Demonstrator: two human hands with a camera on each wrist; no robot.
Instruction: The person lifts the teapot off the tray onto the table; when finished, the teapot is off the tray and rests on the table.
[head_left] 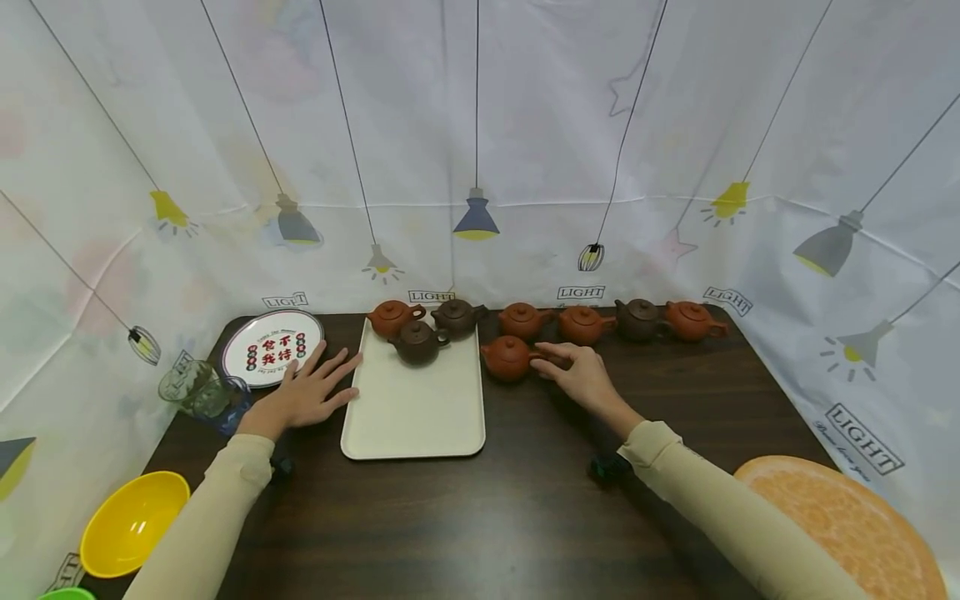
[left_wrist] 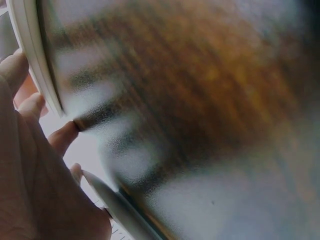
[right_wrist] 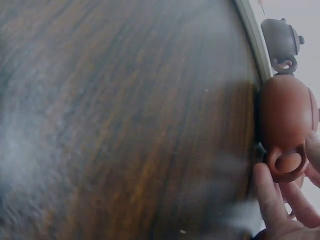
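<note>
My right hand (head_left: 585, 379) pinches the handle of a reddish-brown clay teapot (head_left: 507, 360), just right of the cream tray (head_left: 416, 417). In the right wrist view, fingers (right_wrist: 269, 195) lie at the looped handle of that teapot (right_wrist: 285, 110), whose body is close to the table. My left hand (head_left: 303, 398) lies with fingers spread between the white plate (head_left: 251, 333) and the tray, fingertips at the tray's left edge. On the tray's far end stand a dark brown teapot (head_left: 417, 343), another dark teapot (head_left: 456, 317) and a reddish-brown teapot (head_left: 393, 318).
Several more teapots line the table's back edge, among them a reddish one (head_left: 585, 325) and a dark one (head_left: 637, 319). Left are a glass cup (head_left: 187, 383) and a yellow bowl (head_left: 135, 523). An orange round mat (head_left: 847, 517) lies front right. A printed curtain hangs behind.
</note>
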